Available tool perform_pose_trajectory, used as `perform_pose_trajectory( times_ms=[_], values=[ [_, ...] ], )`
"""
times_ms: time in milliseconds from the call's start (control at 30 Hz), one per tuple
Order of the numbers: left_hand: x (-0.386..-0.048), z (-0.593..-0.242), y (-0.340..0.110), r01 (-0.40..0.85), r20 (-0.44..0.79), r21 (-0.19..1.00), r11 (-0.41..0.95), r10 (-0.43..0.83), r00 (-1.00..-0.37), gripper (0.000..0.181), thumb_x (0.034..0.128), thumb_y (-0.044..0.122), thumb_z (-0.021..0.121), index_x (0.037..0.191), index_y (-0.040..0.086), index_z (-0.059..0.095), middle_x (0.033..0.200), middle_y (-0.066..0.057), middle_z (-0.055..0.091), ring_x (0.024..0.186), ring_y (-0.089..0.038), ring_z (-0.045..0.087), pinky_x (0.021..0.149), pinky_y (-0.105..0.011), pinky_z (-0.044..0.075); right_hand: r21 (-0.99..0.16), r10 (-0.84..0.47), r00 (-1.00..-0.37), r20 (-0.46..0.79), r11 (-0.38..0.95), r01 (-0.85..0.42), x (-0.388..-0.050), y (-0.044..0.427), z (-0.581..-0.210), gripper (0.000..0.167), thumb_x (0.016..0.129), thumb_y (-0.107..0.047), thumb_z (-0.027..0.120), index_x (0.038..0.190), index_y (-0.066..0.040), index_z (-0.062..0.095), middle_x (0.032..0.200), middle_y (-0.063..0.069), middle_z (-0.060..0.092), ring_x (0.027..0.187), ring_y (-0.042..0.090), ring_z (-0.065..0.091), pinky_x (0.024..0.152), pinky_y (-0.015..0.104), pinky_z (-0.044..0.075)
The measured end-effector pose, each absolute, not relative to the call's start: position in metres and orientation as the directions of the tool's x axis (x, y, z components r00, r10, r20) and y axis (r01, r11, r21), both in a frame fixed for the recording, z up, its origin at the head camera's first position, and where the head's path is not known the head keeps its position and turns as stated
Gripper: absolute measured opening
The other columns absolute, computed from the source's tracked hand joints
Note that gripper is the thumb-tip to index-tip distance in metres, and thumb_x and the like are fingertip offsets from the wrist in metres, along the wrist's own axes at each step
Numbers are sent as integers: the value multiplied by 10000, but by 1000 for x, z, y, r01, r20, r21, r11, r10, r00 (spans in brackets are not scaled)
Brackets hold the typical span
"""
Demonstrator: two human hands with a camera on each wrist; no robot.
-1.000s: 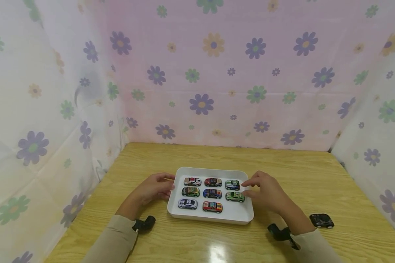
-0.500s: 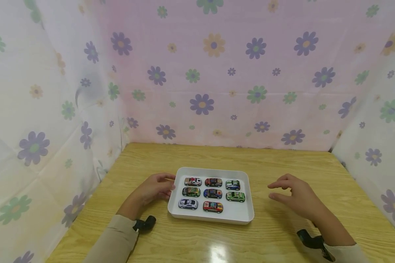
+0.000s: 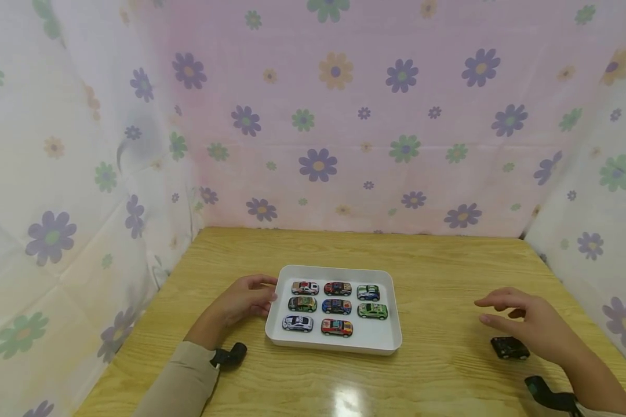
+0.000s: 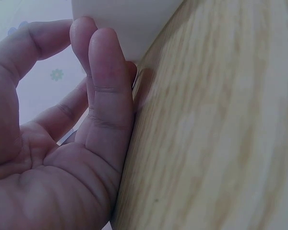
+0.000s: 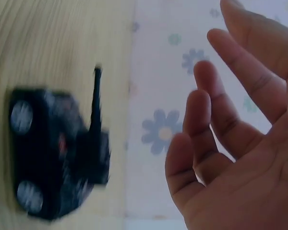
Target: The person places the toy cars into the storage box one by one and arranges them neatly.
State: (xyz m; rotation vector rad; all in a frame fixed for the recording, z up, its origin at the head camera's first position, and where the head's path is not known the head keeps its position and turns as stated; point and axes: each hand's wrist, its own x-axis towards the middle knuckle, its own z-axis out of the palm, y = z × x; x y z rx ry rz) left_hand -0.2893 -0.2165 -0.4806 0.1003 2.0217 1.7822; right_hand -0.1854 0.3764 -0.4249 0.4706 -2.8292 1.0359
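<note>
A white tray point(image 3: 339, 344) holds several small toy cars in rows, among them a green car point(image 3: 372, 311), a red car point(image 3: 337, 328) and a white car point(image 3: 297, 323). Beside the tray's left wall, my left hand point(image 3: 247, 298) rests on the table with bent fingers; thumb and fingertips touch the outside of the wall. Over on the right, my right hand point(image 3: 534, 324) is above a black toy car point(image 3: 507, 348), fingers spread and holding nothing. The right wrist view shows that black toy car point(image 5: 48, 148) with a turret and long gun barrel, apart from the fingers.
The wooden table point(image 3: 422, 260) is bounded by flowered cloth point(image 3: 365, 133) at the back and on both sides. A black wrist camera point(image 3: 229, 354) sits at the left sleeve, another point(image 3: 550, 397) at the right wrist. Bare wood lies between tray and black toy car.
My right hand has left the cars at the tray's right side and moved right to above the black toy car. The left hand and the tray have stayed in place.
</note>
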Motion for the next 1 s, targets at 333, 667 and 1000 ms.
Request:
perform_pose_trajectory(
  times_ms=[333, 667, 1000],
  values=[
    [-291, -480, -215, -223, -270, 959, 174, 326, -906, 566, 920, 120, 730, 1438, 4, 533, 1047, -115, 707, 760, -166, 670, 690, -301, 614, -782, -205, -979, -8, 612, -122, -176, 427, -444, 406, 1042, -214, 634, 1410, -45, 617, 1327, -248, 607, 1108, -138, 577, 783, 240, 586],
    [-285, -478, -215, -222, -267, 960, 172, 318, -909, 555, 929, 110, 722, 1432, -19, 529, 1087, -124, 694, 758, -169, 671, 685, -307, 613, -927, -381, -913, -146, 374, -8, -174, 449, -467, 497, 1071, -67, 531, 1521, 97, 399, 1366, -232, 632, 1193, -75, 603, 899, 234, 580],
    [-288, -479, -215, -216, -264, 960, 177, 326, -908, 569, 927, 121, 730, 1441, -12, 525, 1124, -144, 691, 769, -175, 673, 699, -311, 618, -930, -440, -882, -166, 368, -9, -172, 453, -471, 527, 1041, -39, 575, 1505, 130, 392, 1358, -234, 634, 1204, -97, 586, 940, 113, 508]
  ],
)
